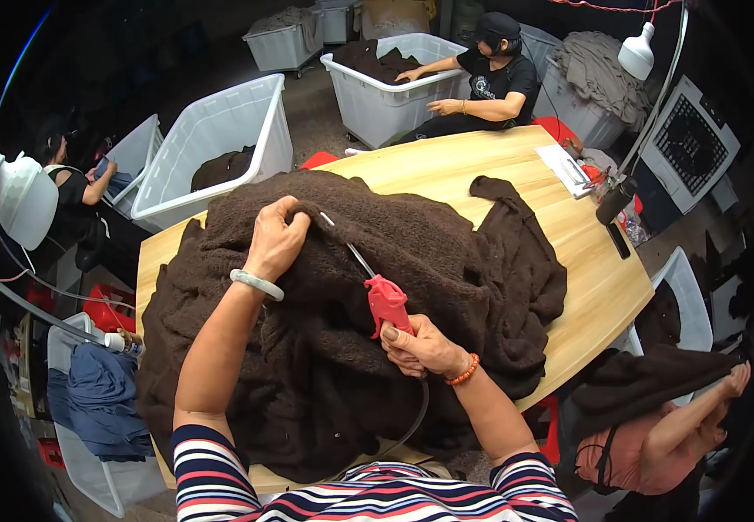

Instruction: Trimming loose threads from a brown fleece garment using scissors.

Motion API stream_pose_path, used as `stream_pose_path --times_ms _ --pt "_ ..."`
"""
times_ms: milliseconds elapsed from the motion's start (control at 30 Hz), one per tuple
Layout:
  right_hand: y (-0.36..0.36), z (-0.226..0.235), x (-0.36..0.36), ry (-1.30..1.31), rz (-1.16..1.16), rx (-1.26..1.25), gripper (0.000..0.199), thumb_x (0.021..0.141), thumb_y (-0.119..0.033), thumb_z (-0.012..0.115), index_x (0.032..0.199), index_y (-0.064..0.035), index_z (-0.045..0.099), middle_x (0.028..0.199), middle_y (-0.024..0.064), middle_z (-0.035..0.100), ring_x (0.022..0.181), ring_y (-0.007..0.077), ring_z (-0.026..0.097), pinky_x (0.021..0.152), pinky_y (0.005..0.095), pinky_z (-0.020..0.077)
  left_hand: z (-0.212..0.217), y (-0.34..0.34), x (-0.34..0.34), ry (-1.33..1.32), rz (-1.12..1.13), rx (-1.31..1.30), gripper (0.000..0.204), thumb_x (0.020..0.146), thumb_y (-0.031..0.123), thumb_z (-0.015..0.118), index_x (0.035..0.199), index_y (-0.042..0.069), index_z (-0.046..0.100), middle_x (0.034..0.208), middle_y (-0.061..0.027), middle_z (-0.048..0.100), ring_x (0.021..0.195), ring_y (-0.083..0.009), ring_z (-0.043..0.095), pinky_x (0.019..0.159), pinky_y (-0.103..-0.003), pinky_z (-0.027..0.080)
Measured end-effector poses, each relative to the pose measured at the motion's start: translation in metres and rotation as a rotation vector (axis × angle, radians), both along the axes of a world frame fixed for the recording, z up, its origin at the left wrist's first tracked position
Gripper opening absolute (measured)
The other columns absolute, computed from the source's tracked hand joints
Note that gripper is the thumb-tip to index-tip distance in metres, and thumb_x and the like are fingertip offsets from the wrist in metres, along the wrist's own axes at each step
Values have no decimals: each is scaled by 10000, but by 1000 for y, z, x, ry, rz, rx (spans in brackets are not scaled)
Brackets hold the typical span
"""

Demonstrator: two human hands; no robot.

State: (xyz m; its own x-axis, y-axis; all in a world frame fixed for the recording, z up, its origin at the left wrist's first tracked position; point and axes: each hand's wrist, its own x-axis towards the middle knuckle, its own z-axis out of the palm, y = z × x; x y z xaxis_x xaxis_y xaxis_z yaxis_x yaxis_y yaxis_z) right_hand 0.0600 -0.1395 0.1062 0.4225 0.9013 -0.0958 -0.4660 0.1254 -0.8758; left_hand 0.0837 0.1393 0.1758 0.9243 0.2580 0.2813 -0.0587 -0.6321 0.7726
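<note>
Left hand [274, 239] bunched tight on a fold of the dark brown fuzzy garment [342, 322], spread all over the wooden table [516, 161]. Right hand [420, 346] clamped around a red air blow gun [387, 303], thin metal nozzle angled up toward the left fingers, almost touching them. Black hose trailing down below the right wrist.

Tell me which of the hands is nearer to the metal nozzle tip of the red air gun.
Left. The left hand grips the brown garment right beside the nozzle tip; the right hand holds the red air gun at its handle, farther back.
</note>
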Motion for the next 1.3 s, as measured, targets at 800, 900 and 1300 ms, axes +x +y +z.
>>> stream_pose_path --times_ms 800,900,1300 --pt "30 12 11 -21 -64 316 350 1031 -327 469 789 -80 420 576 -30 362 411 55 342 361 207 332 -14 -46 -49 -208 -474 502 261 771 50 685 1025 104 672 1085 -46 643 1226 -300 505 1063 -486 329" --pt "15 21 22 -47 -210 250 300 1015 -317 515 858 -63 489 595 -25 417 416 51 381 359 209 344 -22 -49 -44 -278 -433 594 202 755 39 688 940 119 680 1057 -41 641 1200 -299 522 1056 -497 337" --pt "-237 -140 -20 -458 -946 -1161 771 678 -169 810 1350 22 485 1188 243 632 705 260 661 626 365 535 -7 -14 -45 -9 -192 849 137 803 32 636 940 22 634 998 -123 627 1152 -352 537 1103 -479 303"
